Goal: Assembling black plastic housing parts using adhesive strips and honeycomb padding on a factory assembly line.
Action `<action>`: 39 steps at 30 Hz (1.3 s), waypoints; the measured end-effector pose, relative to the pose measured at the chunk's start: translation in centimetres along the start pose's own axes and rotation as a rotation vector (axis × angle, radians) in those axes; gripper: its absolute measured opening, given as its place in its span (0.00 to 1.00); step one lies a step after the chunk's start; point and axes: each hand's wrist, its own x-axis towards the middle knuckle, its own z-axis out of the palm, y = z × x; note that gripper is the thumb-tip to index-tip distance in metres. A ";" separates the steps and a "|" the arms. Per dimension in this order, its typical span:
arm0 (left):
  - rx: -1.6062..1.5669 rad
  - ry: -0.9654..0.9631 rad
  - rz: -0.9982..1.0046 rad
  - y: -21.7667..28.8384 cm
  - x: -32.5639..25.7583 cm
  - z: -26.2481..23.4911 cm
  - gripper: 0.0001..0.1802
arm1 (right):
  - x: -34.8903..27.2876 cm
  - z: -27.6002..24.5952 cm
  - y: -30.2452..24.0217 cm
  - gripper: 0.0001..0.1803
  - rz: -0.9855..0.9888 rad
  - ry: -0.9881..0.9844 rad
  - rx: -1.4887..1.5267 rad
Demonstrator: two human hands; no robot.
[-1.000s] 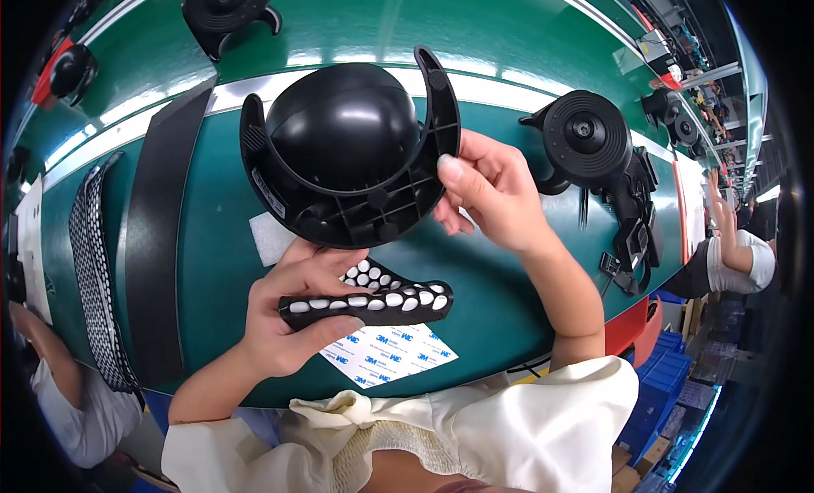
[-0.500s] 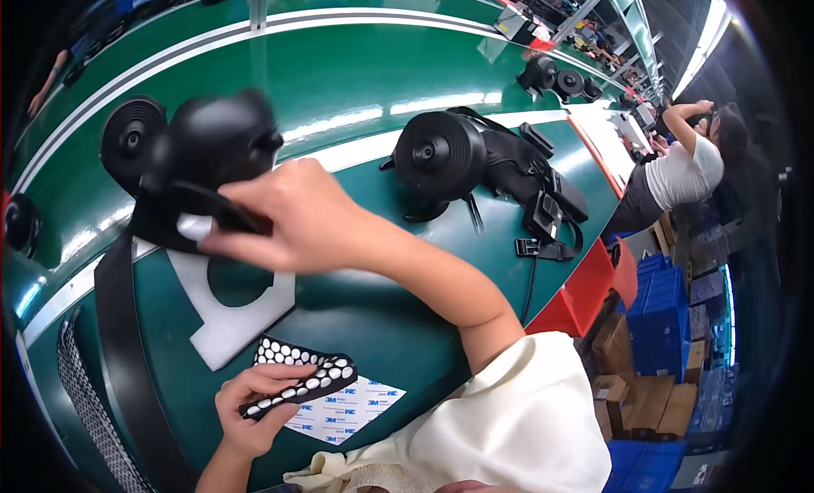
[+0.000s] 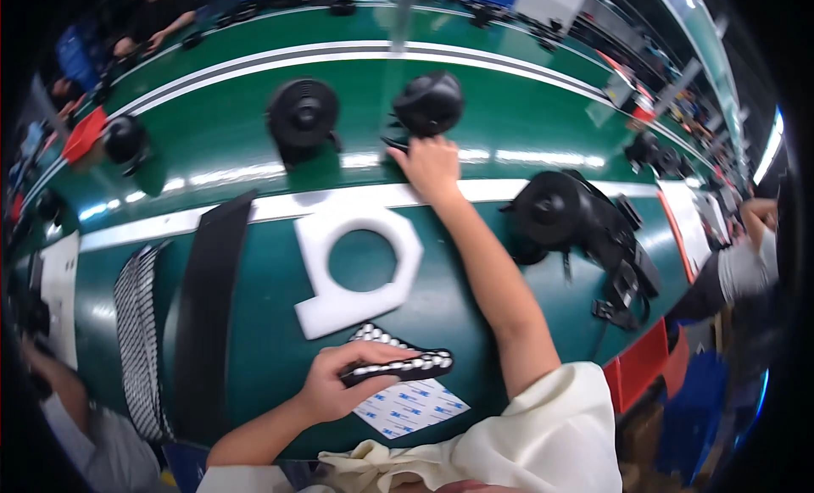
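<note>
From the head view we see our right hand [image 3: 434, 167] stretched across the green bench [image 3: 254, 357], fingers closed on the rim of a black domed unit [image 3: 430, 103] set on the belt [image 3: 220, 167], while our left hand [image 3: 335, 383] has its fingers clamped on a black strip [image 3: 407, 367] studded with white pads, just above a sheet of stickers [image 3: 411, 406]. We judge that unit handed on and the white foam cradle [image 3: 356, 268] vacant for another; more black units [image 3: 303, 113] ride the belt. Around us stand red bins [image 3: 644, 366], and other people work alongside.
</note>
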 end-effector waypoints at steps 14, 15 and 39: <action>-0.011 0.047 -0.105 0.0 -0.8 -0.2 0.11 | 0.7 -3.1 -3.0 0.14 -0.227 -0.174 0.340; -0.031 0.058 -0.137 -0.1 -0.8 -0.2 0.11 | 0.8 -3.4 -3.7 0.15 -0.215 -0.223 0.486; 0.003 0.193 -0.119 0.8 -1.2 -0.1 0.09 | -13.3 -17.6 10.9 0.31 0.261 -0.082 0.265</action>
